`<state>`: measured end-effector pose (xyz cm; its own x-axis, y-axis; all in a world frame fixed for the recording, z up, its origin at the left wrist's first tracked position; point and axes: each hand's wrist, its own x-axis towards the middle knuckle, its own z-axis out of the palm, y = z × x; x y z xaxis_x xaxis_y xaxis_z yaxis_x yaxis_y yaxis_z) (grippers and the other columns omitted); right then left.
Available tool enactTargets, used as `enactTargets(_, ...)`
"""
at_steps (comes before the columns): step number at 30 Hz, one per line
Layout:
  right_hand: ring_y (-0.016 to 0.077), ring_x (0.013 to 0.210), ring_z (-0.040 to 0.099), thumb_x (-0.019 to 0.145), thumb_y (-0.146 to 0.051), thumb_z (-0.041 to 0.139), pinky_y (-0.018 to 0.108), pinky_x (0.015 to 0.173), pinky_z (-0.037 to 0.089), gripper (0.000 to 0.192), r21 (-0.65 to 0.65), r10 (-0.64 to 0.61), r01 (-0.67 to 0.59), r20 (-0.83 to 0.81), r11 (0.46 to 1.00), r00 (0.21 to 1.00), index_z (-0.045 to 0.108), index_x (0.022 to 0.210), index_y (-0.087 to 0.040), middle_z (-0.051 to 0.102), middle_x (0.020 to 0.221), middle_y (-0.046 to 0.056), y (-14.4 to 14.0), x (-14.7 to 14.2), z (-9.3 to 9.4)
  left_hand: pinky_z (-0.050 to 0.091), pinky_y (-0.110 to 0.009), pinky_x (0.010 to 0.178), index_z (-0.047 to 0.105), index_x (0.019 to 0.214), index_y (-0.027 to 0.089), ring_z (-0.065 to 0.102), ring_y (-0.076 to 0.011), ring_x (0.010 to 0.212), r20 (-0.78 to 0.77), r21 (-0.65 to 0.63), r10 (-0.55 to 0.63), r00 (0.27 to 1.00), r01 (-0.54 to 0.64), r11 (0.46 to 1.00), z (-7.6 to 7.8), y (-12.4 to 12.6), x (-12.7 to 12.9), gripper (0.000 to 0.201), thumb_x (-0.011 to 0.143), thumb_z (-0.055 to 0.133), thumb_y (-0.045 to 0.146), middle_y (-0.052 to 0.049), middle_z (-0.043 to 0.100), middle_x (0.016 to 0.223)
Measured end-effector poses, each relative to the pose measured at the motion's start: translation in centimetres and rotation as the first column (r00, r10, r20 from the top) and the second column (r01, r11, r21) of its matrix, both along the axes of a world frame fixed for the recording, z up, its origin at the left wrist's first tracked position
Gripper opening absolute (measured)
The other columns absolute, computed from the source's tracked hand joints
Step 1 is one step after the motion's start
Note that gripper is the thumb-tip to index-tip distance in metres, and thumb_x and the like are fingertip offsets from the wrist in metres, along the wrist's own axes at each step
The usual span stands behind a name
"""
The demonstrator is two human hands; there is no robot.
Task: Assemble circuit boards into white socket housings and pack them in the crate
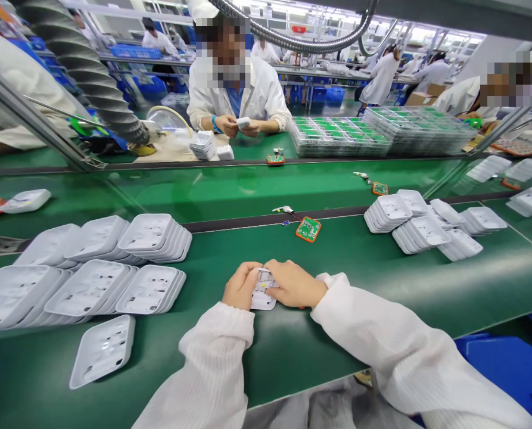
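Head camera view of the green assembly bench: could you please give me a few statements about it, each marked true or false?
1. Both hands, left hand and right hand, hold one small white plastic housing on the green bench mat. True.
2. The small green circuit board with an orange rim lies inside that housing. False: it lies apart on the mat, beyond the hands.
3. Stacks of white plastic tray-like shells lie to the person's left. True.
4. The co-worker in a white coat across the bench has bare, idle hands. False: those hands hold a small white part.
5. A single white shell lies alone near the front edge, left. True.
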<state>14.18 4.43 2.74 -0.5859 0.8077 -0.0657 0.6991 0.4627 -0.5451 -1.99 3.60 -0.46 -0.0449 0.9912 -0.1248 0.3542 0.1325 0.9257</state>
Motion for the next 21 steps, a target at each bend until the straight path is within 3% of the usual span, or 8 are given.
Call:
enactTargets(3,0.0176,0.073,0.058,0.075,-0.027,0.068,0.027,0.064,0.041,0.036,-0.123,-0.077,0.071,-0.043,0.99,0.996,0.052,0.105,-0.015,0.062,0.085,0.003,2.1,0.0,0.5,0.046,-0.031,0.072,0.06,0.103,0.021,0.061,-0.0192,0.079,-0.053,0.058,0.095,0.994,-0.092,0.994,0.1,0.1,0.0,0.035,0.082,0.044,0.044,-0.004,0.068,0.091)
enactTargets(6,0.0169,0.075,0.058,0.075,-0.03,0.069,0.026,0.065,0.043,0.03,-0.135,-0.194,0.187,-0.041,0.973,0.98,0.057,0.097,-0.013,0.062,0.089,0.005,7.3,1.5,2.5,0.046,-0.034,0.087,0.054,0.116,0.02,0.06,-0.0211,0.103,-0.034,0.213,0.181,0.983,-0.17,0.962,0.2,0.3,0.0,0.04,0.083,0.045,0.041,-0.009,0.063,0.116)
enactTargets(8,0.0195,0.086,0.057,0.088,-0.038,0.053,0.031,0.074,0.044,0.033,-0.053,-0.339,0.336,-0.07,0.94,0.938,0.054,0.108,-0.011,0.061,0.1,0.01,11.1,3.1,4.0,0.046,-0.035,0.089,0.054,0.115,0.02,0.058,-0.0221,0.108,-0.04,0.233,0.192,0.981,-0.178,0.956,0.3,0.4,0.0,0.038,0.083,0.047,0.039,-0.01,0.06,0.12)
enactTargets(10,0.0226,0.099,0.054,0.093,-0.042,0.045,0.036,0.086,0.041,0.04,0.16,-0.511,0.521,-0.099,0.839,0.854,0.052,0.116,-0.01,0.058,0.109,0.013,13.6,4.7,4.8,0.047,-0.036,0.087,0.056,0.112,0.02,0.059,-0.0226,0.107,-0.064,0.212,0.193,0.979,-0.176,0.961,0.2,0.4,-0.1,0.036,0.082,0.048,0.038,-0.01,0.061,0.117)
enactTargets(12,0.0246,0.108,0.049,0.094,-0.04,0.043,0.039,0.092,0.036,0.04,0.331,-0.56,0.536,-0.027,0.776,0.828,0.051,0.119,-0.011,0.055,0.116,0.015,14.1,5.8,4.4,0.048,-0.036,0.086,0.057,0.111,0.02,0.059,-0.0225,0.105,-0.073,0.216,0.198,0.977,-0.179,0.96,0.0,0.2,0.0,0.035,0.081,0.049,0.036,-0.01,0.061,0.114)
enactTargets(15,0.026,0.107,0.049,0.093,-0.037,0.045,0.039,0.089,0.038,0.032,0.355,-0.473,0.393,0.174,0.848,0.864,0.057,0.112,-0.014,0.056,0.116,0.014,11.8,6.0,2.0,0.048,-0.036,0.083,0.056,0.109,0.019,0.06,-0.0228,0.103,-0.009,0.235,0.208,0.978,-0.2,0.951,0.2,0.0,-0.2,0.035,0.08,0.05,0.036,-0.011,0.062,0.112)
enactTargets(18,0.0277,0.11,0.046,0.09,-0.034,0.052,0.039,0.088,0.038,0.031,0.433,-0.432,0.319,0.191,0.843,0.881,0.056,0.114,-0.015,0.054,0.121,0.014,8.1,5.1,-0.7,0.049,-0.037,0.081,0.053,0.11,0.018,0.06,-0.0229,0.102,0.105,0.288,0.21,0.972,-0.232,0.929,3.1,1.2,-1.6,0.035,0.08,0.051,0.036,-0.012,0.061,0.113)
enactTargets(21,0.0282,0.108,0.047,0.088,-0.037,0.055,0.041,0.088,0.038,0.034,0.484,-0.385,0.251,0.199,0.838,0.901,0.056,0.115,-0.017,0.056,0.118,0.013,4.9,4.2,-1.8,0.049,-0.036,0.082,0.052,0.111,0.018,0.059,-0.0214,0.102,0.134,0.505,0.261,0.956,-0.293,0.812,10.6,4.3,-4.5,0.039,0.078,0.058,0.038,-0.011,0.06,0.114)
